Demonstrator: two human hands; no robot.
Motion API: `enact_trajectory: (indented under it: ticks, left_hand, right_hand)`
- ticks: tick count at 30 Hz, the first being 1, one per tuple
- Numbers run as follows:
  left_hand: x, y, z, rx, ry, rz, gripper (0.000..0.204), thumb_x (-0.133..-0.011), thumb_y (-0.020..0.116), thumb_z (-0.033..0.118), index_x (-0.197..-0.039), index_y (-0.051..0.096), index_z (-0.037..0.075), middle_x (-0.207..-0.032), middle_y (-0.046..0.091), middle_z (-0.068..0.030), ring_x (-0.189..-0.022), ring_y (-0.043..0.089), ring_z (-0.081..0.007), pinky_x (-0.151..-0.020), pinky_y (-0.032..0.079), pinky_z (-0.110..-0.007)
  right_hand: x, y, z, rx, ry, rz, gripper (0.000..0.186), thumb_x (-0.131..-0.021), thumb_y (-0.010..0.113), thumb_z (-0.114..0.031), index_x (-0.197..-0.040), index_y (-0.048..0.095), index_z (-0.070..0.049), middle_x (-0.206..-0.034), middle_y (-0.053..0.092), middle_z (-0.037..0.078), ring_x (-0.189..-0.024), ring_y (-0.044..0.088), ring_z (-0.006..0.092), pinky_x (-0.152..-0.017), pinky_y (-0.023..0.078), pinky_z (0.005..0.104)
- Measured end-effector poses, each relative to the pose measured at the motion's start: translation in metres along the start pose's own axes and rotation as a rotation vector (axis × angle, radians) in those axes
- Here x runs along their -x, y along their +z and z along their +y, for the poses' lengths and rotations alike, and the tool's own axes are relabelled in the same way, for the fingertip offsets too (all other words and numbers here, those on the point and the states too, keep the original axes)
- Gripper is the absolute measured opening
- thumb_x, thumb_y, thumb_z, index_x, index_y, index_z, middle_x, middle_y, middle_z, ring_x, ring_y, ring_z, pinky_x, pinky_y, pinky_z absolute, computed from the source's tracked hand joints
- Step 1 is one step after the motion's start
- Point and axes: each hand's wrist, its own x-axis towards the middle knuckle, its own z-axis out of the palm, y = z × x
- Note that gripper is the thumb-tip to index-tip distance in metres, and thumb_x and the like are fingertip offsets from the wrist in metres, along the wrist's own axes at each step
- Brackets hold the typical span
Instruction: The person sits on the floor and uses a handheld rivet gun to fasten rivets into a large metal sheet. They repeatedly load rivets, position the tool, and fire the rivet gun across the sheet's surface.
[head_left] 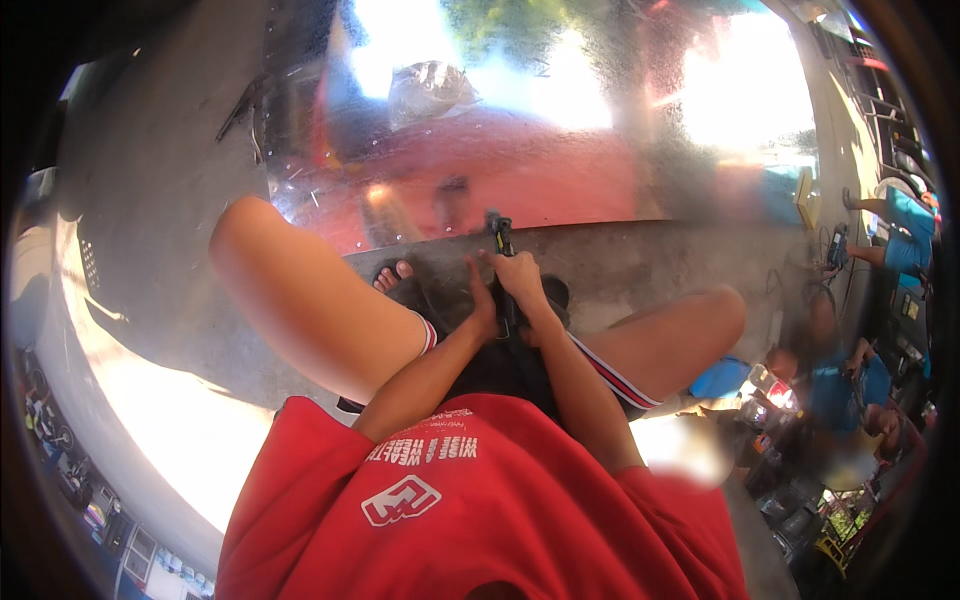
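Observation:
My right hand (520, 280) is closed around a slim black hand tool (503, 238) with a yellow-green mark near its head. I cannot make out its exact kind. The tool's head points away from me, close to the near edge of a large shiny metal sheet (580, 180) on the ground. Just left of the tool is my left hand (481, 300), its fingers stretched forward and apart from the thumb. Whether it touches the tool's lower part is unclear. Between my spread knees, both hands are held low.
A clear plastic bag (430, 92) lies on the sheet, with small bits scattered near its left edge. A dark long object (240, 108) rests on the concrete at left. People in blue (908, 235) are at right, near a yellow piece (805, 197) and clutter.

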Motion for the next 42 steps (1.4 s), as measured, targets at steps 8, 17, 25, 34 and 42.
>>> enact_trajectory:
  ticks: [8, 17, 25, 34, 42]
  left_hand:
    - [0.01, 0.01, 0.006, -0.245, 0.153, 0.303, 0.094, -0.078, 0.032, 0.091, -0.108, 0.064, 0.008, -0.102, 0.065, -0.008, -0.095, 0.062, -0.0207, -0.085, 0.048, -0.033]
    - [0.008, 0.016, 0.012, -0.309, 0.174, 0.454, 0.09, -0.082, 0.03, 0.088, -0.105, 0.064, 0.008, -0.101, 0.065, -0.0085, -0.098, 0.062, -0.0221, -0.086, 0.048, -0.034]
    - [-0.004, -0.006, 0.017, -0.119, -0.036, 0.233, 0.092, -0.079, 0.028, 0.091, -0.102, 0.063, 0.009, -0.101, 0.064, -0.0099, -0.099, 0.062, -0.0258, -0.085, 0.05, -0.038]
    - [-0.007, -0.026, 0.007, -0.153, 0.086, 0.323, 0.078, -0.086, 0.039, 0.081, -0.12, 0.057, 0.013, -0.113, 0.059, -0.0067, -0.107, 0.056, -0.0194, -0.094, 0.043, -0.033]
    - [-0.004, 0.006, 0.006, -0.325, 0.189, 0.432, 0.087, -0.085, 0.033, 0.084, -0.119, 0.059, 0.008, -0.113, 0.062, -0.0088, -0.102, 0.062, -0.0221, -0.09, 0.048, -0.035]
  right_hand:
    - [0.006, 0.021, 0.004, 0.165, 0.062, 0.096, 0.046, -0.07, 0.072, -0.034, -0.091, 0.071, 0.008, -0.094, 0.068, 0.032, -0.093, 0.067, 0.0463, -0.083, 0.053, 0.0494]
    - [0.01, 0.03, 0.003, 0.161, -0.044, 0.19, 0.036, -0.071, 0.071, -0.034, -0.086, 0.071, -0.001, -0.086, 0.07, 0.026, -0.087, 0.067, 0.0457, -0.079, 0.053, 0.0514]
    - [0.021, -0.004, -0.02, 0.029, 0.085, 0.004, 0.061, -0.073, 0.075, -0.049, -0.094, 0.07, 0.008, -0.103, 0.068, 0.031, -0.101, 0.066, 0.0434, -0.088, 0.051, 0.0466]
    - [0.012, 0.034, 0.007, 0.132, 0.086, 0.219, 0.048, -0.071, 0.075, -0.039, -0.09, 0.071, 0.005, -0.091, 0.069, 0.03, -0.09, 0.067, 0.0457, -0.08, 0.053, 0.0507]
    - [-0.001, 0.021, 0.015, 0.052, -0.088, 0.154, 0.04, -0.075, 0.072, -0.037, -0.078, 0.068, 0.003, -0.074, 0.066, 0.024, -0.078, 0.067, 0.0374, -0.07, 0.051, 0.046]
